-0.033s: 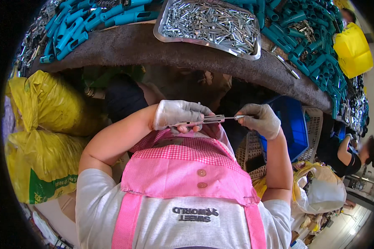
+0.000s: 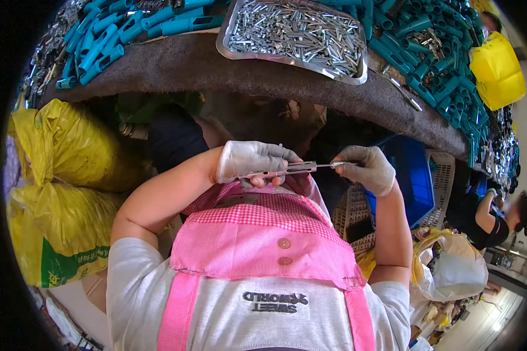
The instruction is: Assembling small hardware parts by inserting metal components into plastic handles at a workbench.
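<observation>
My gloved left hand [image 2: 257, 161] is wrapped round a slim, slotted metal tube [image 2: 300, 167] and holds it level in front of my apron. From the tube's right end runs a thin metal rod [image 2: 324, 165]. My gloved right hand [image 2: 366, 168] pinches the far end of this rod between thumb and fingers. A small shiny piece shows at the right fingertips; its shape is too small to make out. Part of the tube is hidden under my left fingers. Both gloves are whitish with grey-stained fingers, and some bare fingertips show on the left.
Ahead is a bench with a dark cloth edge [image 2: 175, 67]. On it stand a metal tray [image 2: 219, 44] of small pins, teal slotted tubes [image 2: 102, 50] and a yellow container [image 2: 498, 70]. Yellow sacks [image 2: 70, 146] lie left, a blue crate [image 2: 413, 181] right. Another person [image 2: 492, 219] sits far right.
</observation>
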### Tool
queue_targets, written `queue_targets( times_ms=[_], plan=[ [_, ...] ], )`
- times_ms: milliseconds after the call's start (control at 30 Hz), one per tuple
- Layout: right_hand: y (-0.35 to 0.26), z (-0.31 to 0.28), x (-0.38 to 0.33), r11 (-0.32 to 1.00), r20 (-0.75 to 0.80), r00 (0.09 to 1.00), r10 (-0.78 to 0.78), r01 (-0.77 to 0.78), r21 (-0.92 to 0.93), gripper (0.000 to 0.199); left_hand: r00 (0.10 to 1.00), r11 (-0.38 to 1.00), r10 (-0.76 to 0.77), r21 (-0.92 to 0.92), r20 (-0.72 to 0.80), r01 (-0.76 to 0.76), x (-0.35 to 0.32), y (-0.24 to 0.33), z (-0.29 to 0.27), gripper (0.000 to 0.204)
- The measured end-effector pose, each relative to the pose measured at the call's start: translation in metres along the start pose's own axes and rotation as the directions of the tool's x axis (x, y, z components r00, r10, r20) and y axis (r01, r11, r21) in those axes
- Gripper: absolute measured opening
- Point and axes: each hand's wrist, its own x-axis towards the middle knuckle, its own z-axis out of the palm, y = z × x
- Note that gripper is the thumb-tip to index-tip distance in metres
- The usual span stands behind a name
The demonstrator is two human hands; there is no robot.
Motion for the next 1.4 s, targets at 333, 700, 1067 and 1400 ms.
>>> queue_targets(
  times_ms=[333, 700, 1067, 1400],
  plan=[
    [0.007, -0.001, 0.005, 0.995, 0.042, 0.995, -0.086, 0.088, -0.051, 0.02, 1.0, 1.0, -0.01, 0.02, -0.006, 0.01, 0.003, 0.0, 0.0, 0.034],
    [0.015, 0.021, 0.013, 0.955, 0.051, 0.978, -0.201, 0.208, -0.212, 0.02, 0.999, 1.0, -0.028, -0.008, 0.032, 0.028, 0.014, -0.005, 0.01, 0.036],
    [0.037, 0.038, 0.007, 0.949, -0.155, 0.984, -0.088, 0.13, 0.288, 0.019, 0.987, 0.947, 0.029, -0.32, 0.158, 0.023, 0.016, -0.021, 0.002, 0.039],
    [0.041, 0.055, 0.013, 0.852, -0.2, 0.979, -0.035, 0.134, 0.506, 0.021, 0.994, 0.863, -0.057, -0.495, 0.094, 0.096, 0.014, -0.03, -0.003, 0.035]
  ],
)
